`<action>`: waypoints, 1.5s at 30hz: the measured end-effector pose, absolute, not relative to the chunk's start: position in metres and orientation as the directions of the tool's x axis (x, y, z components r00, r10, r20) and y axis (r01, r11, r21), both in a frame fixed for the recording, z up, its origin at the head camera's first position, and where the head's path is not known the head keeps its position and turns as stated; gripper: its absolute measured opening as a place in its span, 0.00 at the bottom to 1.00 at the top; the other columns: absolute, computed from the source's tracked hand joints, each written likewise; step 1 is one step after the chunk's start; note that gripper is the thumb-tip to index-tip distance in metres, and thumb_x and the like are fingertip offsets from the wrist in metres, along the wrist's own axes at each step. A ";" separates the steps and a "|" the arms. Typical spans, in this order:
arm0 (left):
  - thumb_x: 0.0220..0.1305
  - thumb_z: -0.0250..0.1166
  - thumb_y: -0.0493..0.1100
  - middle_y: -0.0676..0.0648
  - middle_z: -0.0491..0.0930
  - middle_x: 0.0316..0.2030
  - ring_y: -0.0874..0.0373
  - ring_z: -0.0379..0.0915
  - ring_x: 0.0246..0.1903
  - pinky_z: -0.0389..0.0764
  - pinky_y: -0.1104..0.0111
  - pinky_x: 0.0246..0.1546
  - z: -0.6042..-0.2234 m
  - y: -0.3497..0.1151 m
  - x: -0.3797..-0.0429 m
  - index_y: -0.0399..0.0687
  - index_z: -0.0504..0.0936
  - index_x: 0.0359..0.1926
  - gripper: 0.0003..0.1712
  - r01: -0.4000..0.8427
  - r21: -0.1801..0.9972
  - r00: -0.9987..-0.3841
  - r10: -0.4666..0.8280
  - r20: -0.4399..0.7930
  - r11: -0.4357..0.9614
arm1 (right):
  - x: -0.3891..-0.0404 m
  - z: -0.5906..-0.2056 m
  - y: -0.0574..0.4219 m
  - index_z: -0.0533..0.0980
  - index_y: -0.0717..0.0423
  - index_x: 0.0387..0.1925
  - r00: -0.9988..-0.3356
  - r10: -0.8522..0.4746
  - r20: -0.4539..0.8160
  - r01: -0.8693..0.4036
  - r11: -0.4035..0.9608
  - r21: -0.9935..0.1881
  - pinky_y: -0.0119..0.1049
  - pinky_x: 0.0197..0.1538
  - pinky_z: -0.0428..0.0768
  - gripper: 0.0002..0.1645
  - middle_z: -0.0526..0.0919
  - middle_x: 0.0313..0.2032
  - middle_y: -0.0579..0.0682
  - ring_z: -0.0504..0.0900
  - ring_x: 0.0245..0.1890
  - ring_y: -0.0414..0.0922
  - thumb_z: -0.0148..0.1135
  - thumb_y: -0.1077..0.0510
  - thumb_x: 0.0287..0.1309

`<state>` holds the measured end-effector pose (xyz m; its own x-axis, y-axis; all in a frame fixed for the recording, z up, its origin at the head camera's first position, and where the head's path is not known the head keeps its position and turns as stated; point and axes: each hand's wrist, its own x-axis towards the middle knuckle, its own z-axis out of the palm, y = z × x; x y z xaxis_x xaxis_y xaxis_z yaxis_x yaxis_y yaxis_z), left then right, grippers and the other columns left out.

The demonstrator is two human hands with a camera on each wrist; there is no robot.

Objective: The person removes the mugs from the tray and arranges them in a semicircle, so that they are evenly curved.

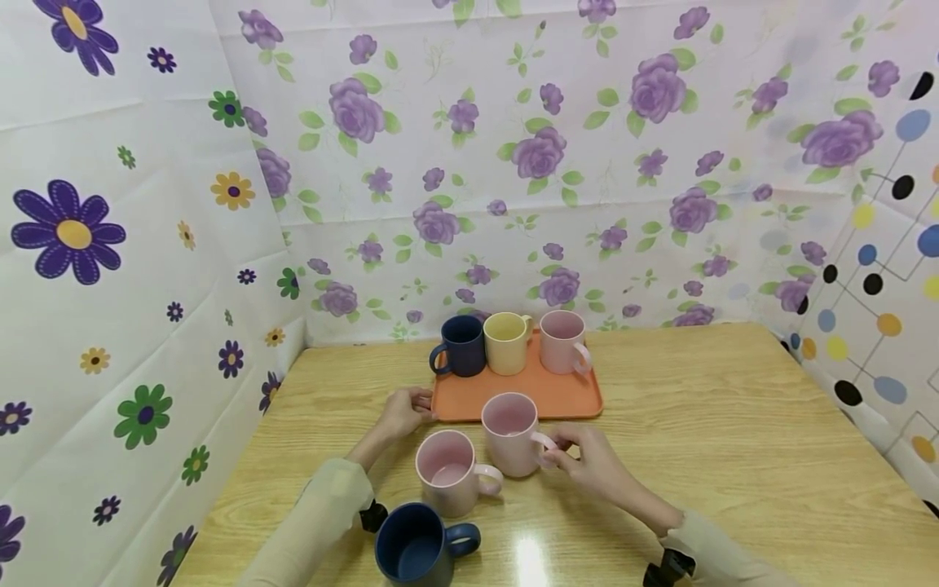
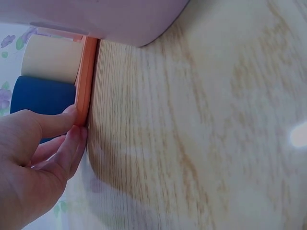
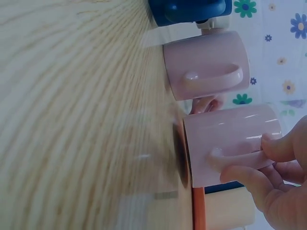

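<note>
While the left hand (image 1: pixel 403 412) pinches the orange tray (image 1: pixel 469 399) at its near left corner, the right hand (image 1: pixel 589 465) grips a pink mug (image 1: pixel 509 447) by its handle (image 1: pixel 544 441) — just off the tray's near edge.

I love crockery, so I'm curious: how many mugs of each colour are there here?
Pink mugs: 3
Dark blue mugs: 2
Yellow mug: 1
Total: 6 mugs

Pink mugs (image 1: pixel 506 447) look glossy; the wood-grained table (image 1: pixel 697 391) shines.
</note>
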<state>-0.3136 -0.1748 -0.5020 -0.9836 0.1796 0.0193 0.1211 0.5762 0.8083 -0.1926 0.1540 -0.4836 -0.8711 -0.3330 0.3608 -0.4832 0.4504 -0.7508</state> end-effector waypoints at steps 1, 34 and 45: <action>0.51 0.70 0.28 0.34 0.85 0.38 0.48 0.83 0.37 0.86 0.65 0.37 -0.502 -0.175 -0.314 0.27 0.78 0.51 0.24 0.121 0.808 -0.984 0.177 0.021 0.577 | -0.192 -0.484 0.155 0.81 0.53 0.31 -0.876 -0.333 0.349 -0.473 0.450 -0.757 0.29 0.27 0.80 0.02 0.84 0.27 0.43 0.77 0.28 0.31 0.68 0.61 0.55; 0.52 0.70 0.29 0.34 0.85 0.39 0.48 0.83 0.37 0.86 0.65 0.38 -0.501 -0.175 -0.311 0.27 0.78 0.52 0.24 0.126 0.810 -0.983 0.180 0.026 0.572 | -0.202 -0.491 0.171 0.80 0.53 0.32 -0.828 -0.512 0.229 -0.461 0.390 -0.797 0.31 0.42 0.82 0.03 0.84 0.31 0.44 0.79 0.33 0.33 0.66 0.58 0.58; 0.52 0.70 0.28 0.33 0.84 0.39 0.45 0.83 0.39 0.86 0.65 0.39 -0.499 -0.173 -0.310 0.26 0.77 0.53 0.25 0.107 0.809 -0.985 0.169 0.009 0.578 | -0.214 -0.486 0.189 0.78 0.62 0.45 -0.862 -0.488 0.138 -0.347 0.367 -0.863 0.40 0.44 0.85 0.16 0.82 0.41 0.57 0.80 0.42 0.44 0.54 0.52 0.69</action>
